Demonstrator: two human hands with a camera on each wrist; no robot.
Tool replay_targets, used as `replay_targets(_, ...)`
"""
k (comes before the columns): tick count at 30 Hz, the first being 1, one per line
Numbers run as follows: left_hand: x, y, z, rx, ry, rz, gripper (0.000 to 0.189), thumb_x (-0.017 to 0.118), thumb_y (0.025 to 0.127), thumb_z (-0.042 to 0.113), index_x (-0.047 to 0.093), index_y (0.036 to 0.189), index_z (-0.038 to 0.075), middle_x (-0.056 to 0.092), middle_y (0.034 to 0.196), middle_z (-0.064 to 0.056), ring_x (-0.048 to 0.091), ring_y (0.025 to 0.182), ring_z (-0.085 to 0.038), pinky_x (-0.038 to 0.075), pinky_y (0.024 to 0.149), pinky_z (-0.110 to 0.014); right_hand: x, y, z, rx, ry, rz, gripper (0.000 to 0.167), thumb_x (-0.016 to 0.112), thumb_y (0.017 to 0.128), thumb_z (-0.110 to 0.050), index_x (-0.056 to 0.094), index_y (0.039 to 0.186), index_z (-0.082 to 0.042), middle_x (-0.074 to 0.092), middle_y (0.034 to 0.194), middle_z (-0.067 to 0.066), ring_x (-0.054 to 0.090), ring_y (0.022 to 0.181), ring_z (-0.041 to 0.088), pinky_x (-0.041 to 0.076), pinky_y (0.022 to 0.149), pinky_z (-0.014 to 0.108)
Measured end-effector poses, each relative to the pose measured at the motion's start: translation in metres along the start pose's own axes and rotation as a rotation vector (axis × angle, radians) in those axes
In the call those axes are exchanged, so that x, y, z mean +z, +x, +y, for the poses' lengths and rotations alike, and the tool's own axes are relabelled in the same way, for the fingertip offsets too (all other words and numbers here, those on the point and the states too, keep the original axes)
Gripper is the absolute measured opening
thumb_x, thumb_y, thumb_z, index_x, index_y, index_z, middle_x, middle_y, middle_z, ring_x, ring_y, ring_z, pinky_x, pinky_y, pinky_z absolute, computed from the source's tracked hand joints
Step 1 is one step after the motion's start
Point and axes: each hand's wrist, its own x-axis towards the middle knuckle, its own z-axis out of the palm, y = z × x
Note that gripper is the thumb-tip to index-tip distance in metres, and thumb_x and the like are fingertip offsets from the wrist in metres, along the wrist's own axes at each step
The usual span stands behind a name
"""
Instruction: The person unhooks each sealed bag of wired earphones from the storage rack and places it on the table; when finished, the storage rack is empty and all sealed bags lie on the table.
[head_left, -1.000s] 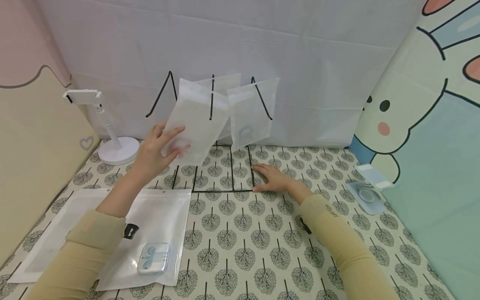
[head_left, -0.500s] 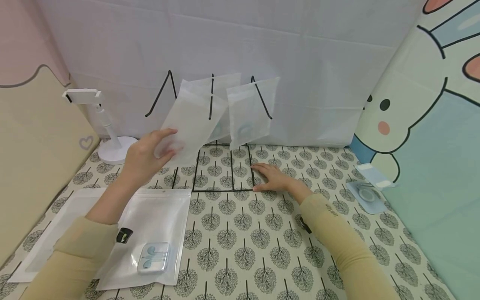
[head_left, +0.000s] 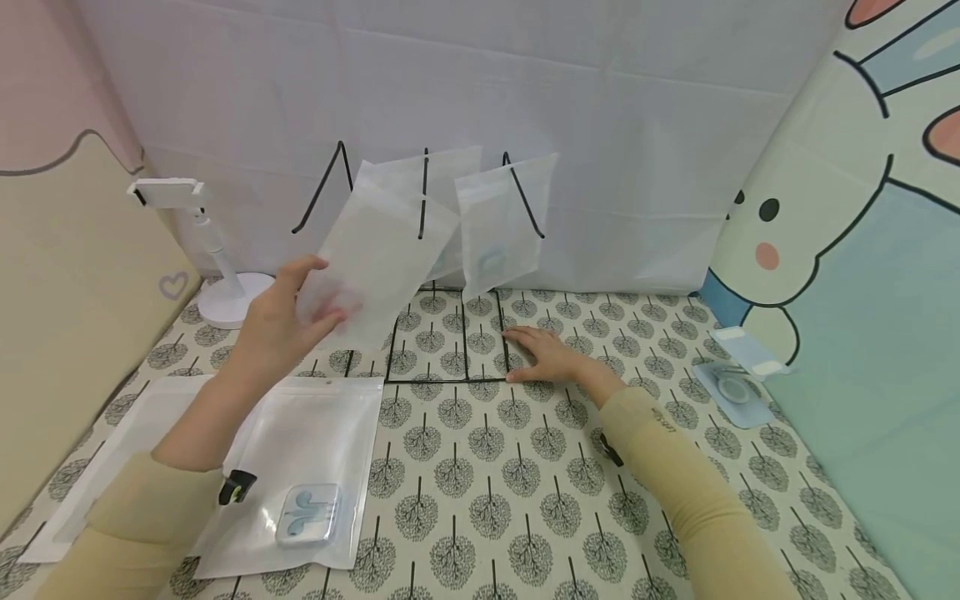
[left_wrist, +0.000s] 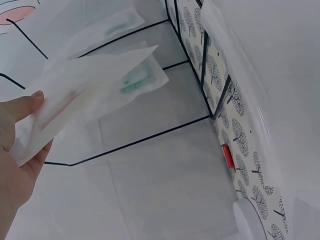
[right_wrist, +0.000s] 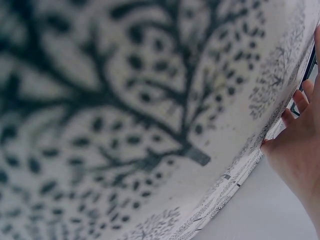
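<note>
My left hand point(head_left: 273, 329) holds the lower left edge of a translucent white bag point(head_left: 382, 258) between thumb and fingers. A blurry pinkish item shows through the bag's lower part. The bag slants at the middle prong of a black wire rack point(head_left: 388, 350), whose tip shows in front of it. Behind it hangs a second white bag point(head_left: 457, 167), partly covered. A third bag point(head_left: 502, 225), with a pale blue ring-like shape inside, hangs on the right prong. My right hand point(head_left: 551, 357) rests with spread fingers at the right side of the rack's base.
A large clear pouch point(head_left: 300, 433) lies at the left, with boxed earphones point(head_left: 307, 515) on it. Behind it stands a white phone stand point(head_left: 236, 300). A pale blue folding stand point(head_left: 735, 392) is at the right. The left prong point(head_left: 318, 192) carries nothing.
My left hand has moved left and slightly down, drawing the lower end of the front bag left so that it slants more. My right hand stays in place.
</note>
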Motion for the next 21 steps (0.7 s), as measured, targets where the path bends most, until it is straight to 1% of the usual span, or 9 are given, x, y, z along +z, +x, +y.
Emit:
replay_targets(2, 0.000, -0.002, 0.001, -0.016, -0.027, 0.009, 0.073, 0.078, 0.076, 0.005, 0.034, 0.133, 0.016, 0.054, 0.122, -0.026, 0.054, 0.086, -0.036, 0.044, 0.065, -0.043, 0.000, 0.000, 0.000, -0.001, 0.001, 0.001, 0.089, 0.060, 0.083, -0.058, 0.023, 0.150, -0.014, 0.020, 0.156, 0.010, 0.018, 0.143, 0.032, 0.008, 0.116, 0.056)
replay_targets(4, 0.000, -0.004, 0.000, -0.016, -0.035, 0.040, 0.077, 0.080, 0.073, 0.006, 0.034, 0.134, 0.017, 0.059, 0.115, -0.024, 0.057, 0.088, -0.035, 0.046, 0.069, -0.038, 0.000, 0.000, 0.000, -0.001, 0.004, -0.002, 0.089, 0.060, 0.083, -0.058, 0.022, 0.151, -0.014, 0.020, 0.156, 0.010, 0.018, 0.143, 0.032, 0.008, 0.116, 0.056)
replay_targets(7, 0.000, -0.007, -0.003, -0.001, -0.032, 0.110, 0.078, 0.084, 0.067, 0.007, 0.039, 0.130, 0.015, 0.065, 0.103, -0.021, 0.061, 0.082, -0.032, 0.044, 0.072, -0.018, 0.000, 0.000, 0.000, 0.001, 0.015, -0.007, 0.089, 0.060, 0.083, -0.059, 0.022, 0.151, -0.014, 0.019, 0.157, 0.010, 0.017, 0.143, 0.032, 0.008, 0.116, 0.055)
replay_targets(9, -0.001, -0.008, -0.004, 0.022, -0.020, 0.160, 0.076, 0.086, 0.063, 0.006, 0.043, 0.126, 0.011, 0.068, 0.101, -0.019, 0.066, 0.083, -0.033, 0.041, 0.074, -0.007, 0.000, 0.000, -0.001, 0.002, 0.022, -0.009, 0.089, 0.060, 0.083, -0.059, 0.022, 0.151, -0.014, 0.019, 0.157, 0.010, 0.016, 0.143, 0.032, 0.007, 0.116, 0.055)
replay_targets(11, -0.002, -0.010, -0.005, 0.043, -0.001, 0.198, 0.074, 0.088, 0.060, 0.005, 0.047, 0.122, 0.008, 0.069, 0.098, -0.019, 0.066, 0.080, -0.034, 0.044, 0.075, -0.008, 0.000, -0.001, -0.001, 0.004, 0.025, -0.008, 0.089, 0.060, 0.083, -0.058, 0.022, 0.151, -0.015, 0.019, 0.157, 0.009, 0.016, 0.143, 0.032, 0.007, 0.116, 0.055)
replay_targets(14, -0.006, -0.010, -0.004, 0.073, 0.030, 0.241, 0.071, 0.088, 0.057, 0.004, 0.052, 0.118, 0.007, 0.069, 0.093, -0.020, 0.067, 0.079, -0.036, 0.051, 0.076, -0.022, -0.001, -0.001, -0.001, 0.004, 0.024, -0.004, 0.089, 0.060, 0.083, -0.058, 0.023, 0.151, -0.014, 0.019, 0.157, 0.009, 0.017, 0.143, 0.032, 0.008, 0.116, 0.055)
replay_targets(16, -0.008, -0.010, -0.002, 0.095, 0.045, 0.262, 0.070, 0.089, 0.057, 0.003, 0.054, 0.118, 0.006, 0.069, 0.091, -0.021, 0.067, 0.079, -0.037, 0.052, 0.076, -0.032, -0.001, -0.001, -0.002, 0.005, 0.021, -0.003, 0.089, 0.061, 0.083, -0.057, 0.022, 0.151, -0.015, 0.019, 0.157, 0.009, 0.017, 0.143, 0.031, 0.007, 0.116, 0.055)
replay_targets(19, -0.012, -0.010, -0.001, 0.127, 0.041, 0.289, 0.068, 0.088, 0.057, 0.004, 0.057, 0.117, 0.008, 0.070, 0.093, -0.021, 0.067, 0.082, -0.037, 0.051, 0.080, -0.017, -0.001, -0.001, -0.002, 0.007, 0.020, -0.006, 0.089, 0.061, 0.083, -0.058, 0.022, 0.151, -0.015, 0.019, 0.157, 0.009, 0.017, 0.144, 0.031, 0.007, 0.116, 0.055)
replay_targets(21, -0.014, -0.010, -0.001, 0.153, 0.029, 0.307, 0.059, 0.087, 0.065, 0.018, 0.059, 0.117, 0.007, 0.070, 0.091, -0.021, 0.066, 0.080, -0.034, 0.043, 0.081, -0.007, -0.001, -0.001, -0.001, 0.007, 0.023, -0.008, 0.089, 0.061, 0.083, -0.058, 0.022, 0.151, -0.015, 0.018, 0.157, 0.009, 0.016, 0.144, 0.031, 0.006, 0.116, 0.055)
